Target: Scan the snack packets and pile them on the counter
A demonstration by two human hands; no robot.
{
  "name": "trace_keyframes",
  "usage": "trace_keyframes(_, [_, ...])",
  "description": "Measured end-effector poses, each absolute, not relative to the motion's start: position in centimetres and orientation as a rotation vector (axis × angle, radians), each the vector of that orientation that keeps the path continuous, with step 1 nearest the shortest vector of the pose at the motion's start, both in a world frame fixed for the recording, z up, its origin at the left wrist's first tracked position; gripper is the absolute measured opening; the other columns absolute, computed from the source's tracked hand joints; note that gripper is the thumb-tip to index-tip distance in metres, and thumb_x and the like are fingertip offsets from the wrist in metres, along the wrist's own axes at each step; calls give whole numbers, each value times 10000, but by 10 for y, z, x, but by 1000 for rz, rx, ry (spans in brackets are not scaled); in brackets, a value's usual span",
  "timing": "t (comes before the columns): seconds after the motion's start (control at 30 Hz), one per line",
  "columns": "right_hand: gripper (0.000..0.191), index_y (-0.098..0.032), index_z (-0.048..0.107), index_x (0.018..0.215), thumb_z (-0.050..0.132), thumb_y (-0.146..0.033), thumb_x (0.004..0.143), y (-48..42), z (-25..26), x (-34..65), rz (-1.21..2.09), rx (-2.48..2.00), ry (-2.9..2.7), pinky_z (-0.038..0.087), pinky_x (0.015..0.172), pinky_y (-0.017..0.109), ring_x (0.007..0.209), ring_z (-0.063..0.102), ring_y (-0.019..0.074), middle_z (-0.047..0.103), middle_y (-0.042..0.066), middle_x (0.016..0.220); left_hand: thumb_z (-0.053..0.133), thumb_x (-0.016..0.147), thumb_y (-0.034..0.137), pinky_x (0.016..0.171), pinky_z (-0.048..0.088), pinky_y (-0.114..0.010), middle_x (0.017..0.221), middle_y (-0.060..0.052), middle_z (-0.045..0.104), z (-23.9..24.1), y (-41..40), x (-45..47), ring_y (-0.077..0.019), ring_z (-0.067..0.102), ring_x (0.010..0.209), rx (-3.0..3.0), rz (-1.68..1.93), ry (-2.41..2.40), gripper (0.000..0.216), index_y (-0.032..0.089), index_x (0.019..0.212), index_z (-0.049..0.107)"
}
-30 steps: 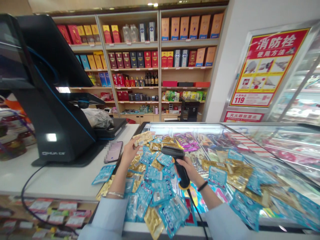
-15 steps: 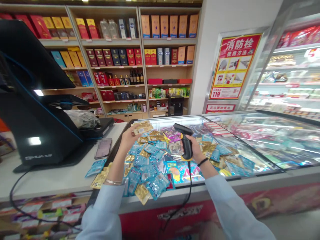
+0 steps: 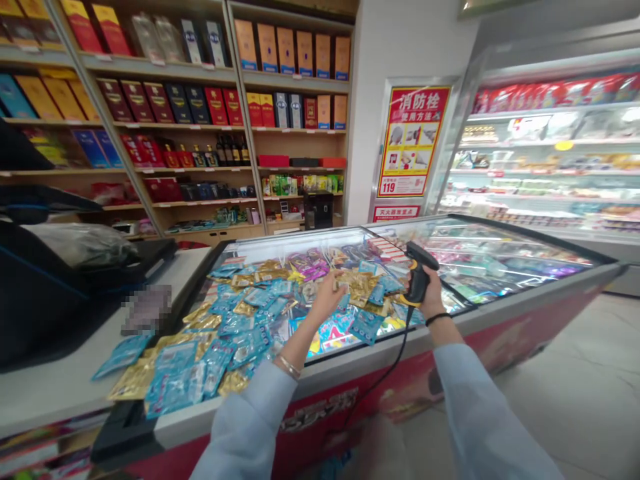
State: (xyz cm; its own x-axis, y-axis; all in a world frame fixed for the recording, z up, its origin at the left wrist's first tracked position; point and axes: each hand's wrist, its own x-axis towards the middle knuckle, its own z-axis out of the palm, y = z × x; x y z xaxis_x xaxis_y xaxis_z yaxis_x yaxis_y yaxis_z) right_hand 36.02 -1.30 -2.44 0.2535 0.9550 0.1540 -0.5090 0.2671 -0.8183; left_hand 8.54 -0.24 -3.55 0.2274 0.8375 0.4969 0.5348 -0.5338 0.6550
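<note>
My right hand point(image 3: 431, 293) grips a black and yellow handheld barcode scanner point(image 3: 419, 275) by its handle, its head pointing up and left above the glass freezer lid. A cable hangs down from the handle. My left hand point(image 3: 327, 298) reaches over the right-hand pile, fingers bent around the edge of a gold packet point(image 3: 357, 287); its fingertips partly blend with the packets behind. Blue packets point(image 3: 366, 325) lie in that pile too. A larger spread of blue packets point(image 3: 245, 343) and gold packets point(image 3: 204, 319) covers the left part of the lid.
The chest freezer point(image 3: 495, 303) extends to the right. At left stand a white counter point(image 3: 30, 393) and a black checkout machine point(image 3: 35, 300); a blurred-out flat object point(image 3: 147, 309) lies on the counter. Shelves of boxes point(image 3: 295, 110) and a chilled display point(image 3: 545, 153) stand behind.
My left hand has moved right with a gold packet, from the left spread to the right-hand pile. The scanner has shifted right, and the view has turned right.
</note>
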Motion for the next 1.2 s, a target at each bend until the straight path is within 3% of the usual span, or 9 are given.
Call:
trace_keyframes(0.13, [310, -205, 605, 782, 636, -505, 710, -9, -50, 377, 1147, -763, -592, 413, 355, 211, 390, 508, 115, 575, -26, 522, 581, 886, 321, 1146, 305, -544, 1468, -187, 459, -68, -1, 116, -328, 422, 1381, 2362, 968, 1538, 441, 161, 1294, 527])
trace_keyframes(0.23, [309, -208, 593, 773, 632, -510, 721, -4, -69, 383, 1157, -793, -534, 411, 353, 206, 384, 509, 114, 569, -27, 515, 479, 925, 518, 1162, 198, -629, 1582, -219, 277, -81, 0, 122, -396, 241, 1471, 2376, 749, 1675, 557, 144, 1337, 507])
trace_keyframes(0.4, [317, -202, 605, 787, 643, -506, 705, 3, -88, 392, 1158, -786, -559, 428, 373, 221, 406, 529, 123, 580, -18, 547, 323, 918, 674, 1171, 138, -648, 1635, -163, 176, -85, 1, 122, -386, 134, 1504, 2397, 541, 1591, 745, 209, 1500, 331])
trace_keyframes(0.77, [284, -199, 606, 803, 601, -468, 711, 2, -89, 392, 1161, -795, -536, 426, 377, 231, 409, 511, 129, 568, -14, 541, 269, 900, 716, 1178, 108, -651, 1627, -163, 205, -77, -3, 122, -372, 141, 1505, 2358, 524, 1573, 817, 164, 1499, 328])
trace_keyframes(1.2, [343, -210, 604, 796, 646, -518, 651, -15, -72, 381, 1110, -756, -596, 436, 360, 229, 402, 529, 130, 570, -30, 530, 299, 944, 634, 1188, 154, -604, 1578, -183, 319, -68, -4, 117, -337, 274, 1470, 2332, 681, 1578, 698, 162, 1450, 388])
